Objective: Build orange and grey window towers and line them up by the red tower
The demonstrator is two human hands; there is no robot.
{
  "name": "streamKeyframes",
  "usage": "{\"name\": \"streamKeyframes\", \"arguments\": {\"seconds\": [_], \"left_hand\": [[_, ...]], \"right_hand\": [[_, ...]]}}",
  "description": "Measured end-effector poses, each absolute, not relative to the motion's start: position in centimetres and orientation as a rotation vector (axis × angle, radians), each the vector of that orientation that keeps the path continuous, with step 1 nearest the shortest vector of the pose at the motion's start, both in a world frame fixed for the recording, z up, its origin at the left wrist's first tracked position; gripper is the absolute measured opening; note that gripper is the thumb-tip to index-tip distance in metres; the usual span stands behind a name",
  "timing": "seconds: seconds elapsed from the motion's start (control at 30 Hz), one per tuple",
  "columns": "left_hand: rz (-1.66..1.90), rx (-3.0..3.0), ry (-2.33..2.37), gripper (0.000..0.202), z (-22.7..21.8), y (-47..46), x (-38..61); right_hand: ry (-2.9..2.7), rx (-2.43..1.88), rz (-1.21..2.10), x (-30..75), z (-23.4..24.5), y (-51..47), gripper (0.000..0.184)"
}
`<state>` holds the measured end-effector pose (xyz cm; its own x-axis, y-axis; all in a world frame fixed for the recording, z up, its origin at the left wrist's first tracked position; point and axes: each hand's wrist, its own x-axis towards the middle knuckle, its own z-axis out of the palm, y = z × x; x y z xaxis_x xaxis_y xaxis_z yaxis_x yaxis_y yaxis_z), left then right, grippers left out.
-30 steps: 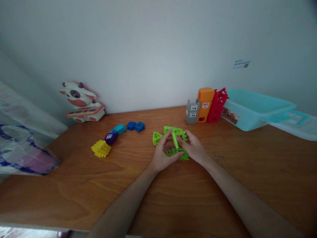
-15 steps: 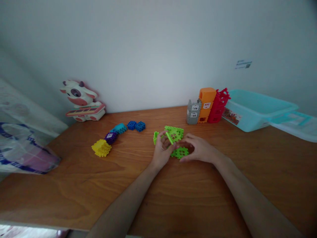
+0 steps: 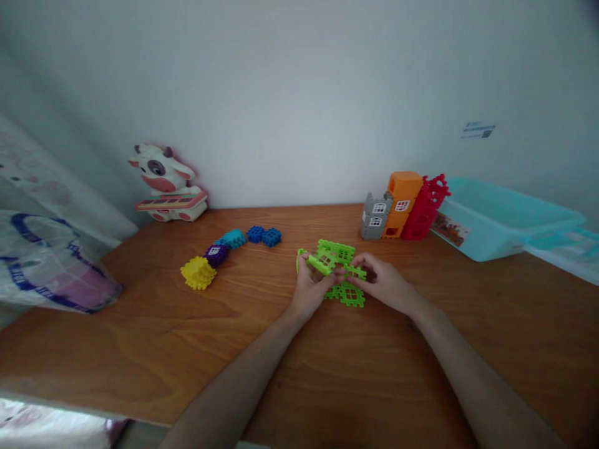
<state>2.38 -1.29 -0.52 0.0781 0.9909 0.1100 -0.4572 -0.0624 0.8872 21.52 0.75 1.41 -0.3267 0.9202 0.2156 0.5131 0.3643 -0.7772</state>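
A bright green lattice block structure (image 3: 335, 252) stands on the wooden table between my hands. My left hand (image 3: 311, 287) pinches a green strip of it (image 3: 320, 264) between thumb and fingers. My right hand (image 3: 378, 280) reaches in from the right, its fingertips gripping a thin green edge (image 3: 356, 272). A flat green lattice panel (image 3: 350, 295) lies just below, partly under my fingers. Part of the structure is hidden behind my left hand.
Yellow (image 3: 198, 273), purple (image 3: 216, 254), teal (image 3: 232, 238) and blue (image 3: 264, 236) lattice blocks lie to the left. Grey, orange and red block towers (image 3: 403, 207) and a pale teal plastic tub (image 3: 500, 221) stand at the back right. A plastic bag (image 3: 51, 265) lies beyond the left table edge.
My right hand has moved left and taken hold of the green structure. The green pieces have shifted between my hands. The whole view has moved slightly.
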Motion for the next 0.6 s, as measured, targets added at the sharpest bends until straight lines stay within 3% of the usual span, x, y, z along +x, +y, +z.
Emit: {"name": "streamKeyframes", "arguments": {"seconds": [0.37, 0.6], "left_hand": [[1.345, 0.961, 0.7, 0.067, -0.6, -1.3, 2.6], [1.366, 1.237, 0.861, 0.048, -1.3, -1.4, 2.7]], "right_hand": [[-1.598, -1.25, 0.858, 20.3, 1.6, 0.9, 0.033], [-1.588, -1.225, 0.933, 20.0, 2.2, 0.6, 0.035]]}}
